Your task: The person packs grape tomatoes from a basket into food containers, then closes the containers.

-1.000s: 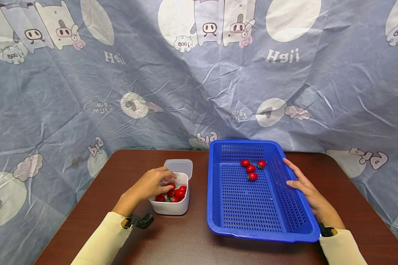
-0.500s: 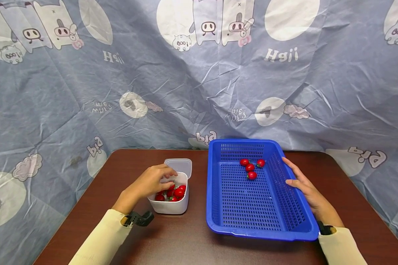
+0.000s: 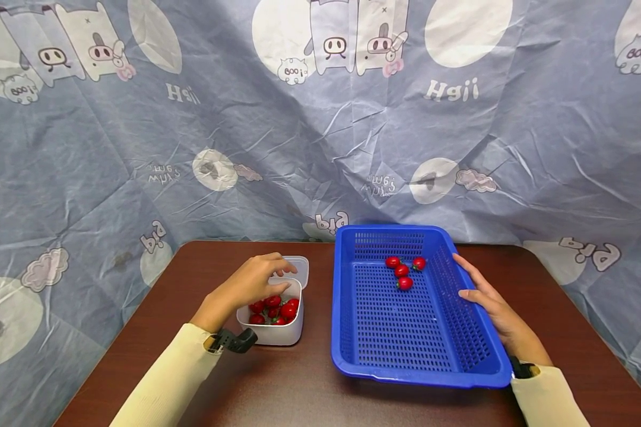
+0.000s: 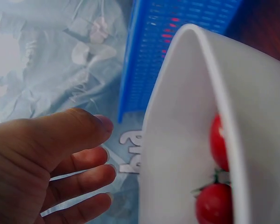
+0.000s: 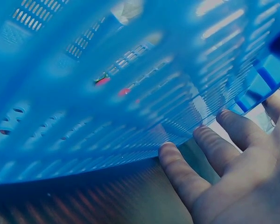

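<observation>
My left hand hovers over the back left of a white plastic container, thumb and fingers apart with nothing between them. Several red cherry tomatoes with green stems lie inside it. In the left wrist view, the thumb and loosely bent fingers are beside the container wall. My right hand holds the right side of a blue perforated plastic basket, thumb over the rim. In the right wrist view, fingertips touch the basket's outer side. Several more tomatoes lie near the basket's far end.
A translucent lid lies behind the white container, partly hidden by the left hand. The brown table carries everything. A blue-grey cartoon-printed cloth hangs along its far edge.
My left hand has risen out of the container, away from the tomatoes, and uncovered more of them. The right hand stays on the basket's side.
</observation>
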